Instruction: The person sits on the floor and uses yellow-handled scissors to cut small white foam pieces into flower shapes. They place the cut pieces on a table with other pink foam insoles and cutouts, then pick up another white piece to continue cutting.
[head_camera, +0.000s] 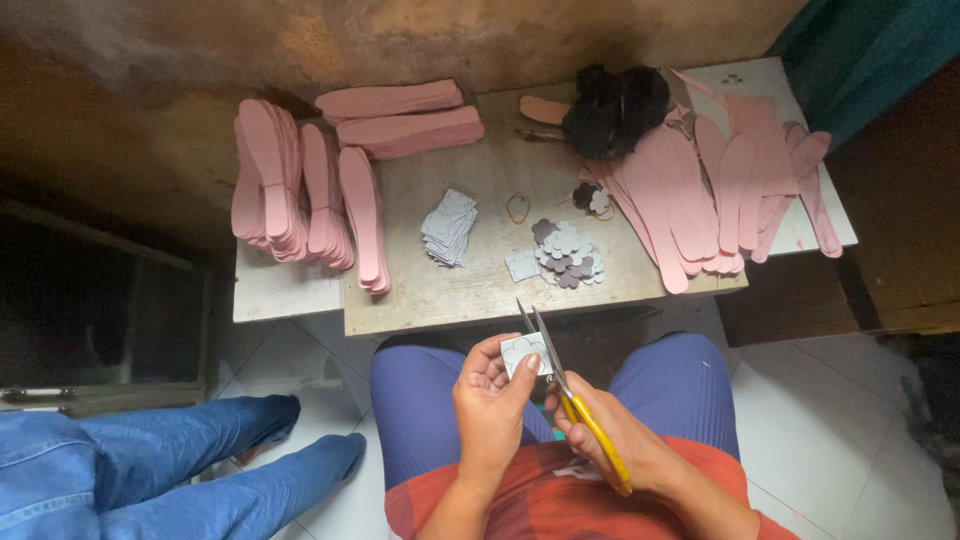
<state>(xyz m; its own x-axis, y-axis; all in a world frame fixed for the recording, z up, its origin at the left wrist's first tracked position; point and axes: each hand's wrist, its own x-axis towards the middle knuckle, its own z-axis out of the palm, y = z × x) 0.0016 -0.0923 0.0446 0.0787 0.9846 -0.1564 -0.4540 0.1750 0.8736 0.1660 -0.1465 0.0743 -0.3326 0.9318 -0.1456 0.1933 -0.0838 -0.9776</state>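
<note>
While the person sits at a low bench (440, 300), the left hand (490, 405) pinches a small grey card piece (522, 352) between thumb and fingers, just above the lap. It holds the piece by its lower edge, so the top part is free. The right hand (610, 435) is closed around the yellow handles of a pair of scissors (560, 375), and the blades stand open with the card piece right beside them. This piece looks thin and very light, a bit bendy, and easy to crease, so I think a soft pinch near the edge is best, with fingers kept away from the blades. On the bench lie a pile of cut grey flower shapes (566, 255), a small stack of grey squares (449, 227), and many pink sole shapes (300, 190) in rows and heaps. A black fluffy bundle (615, 108) sits near the back. Another person's legs in blue jeans (180, 470) show at the left.
</note>
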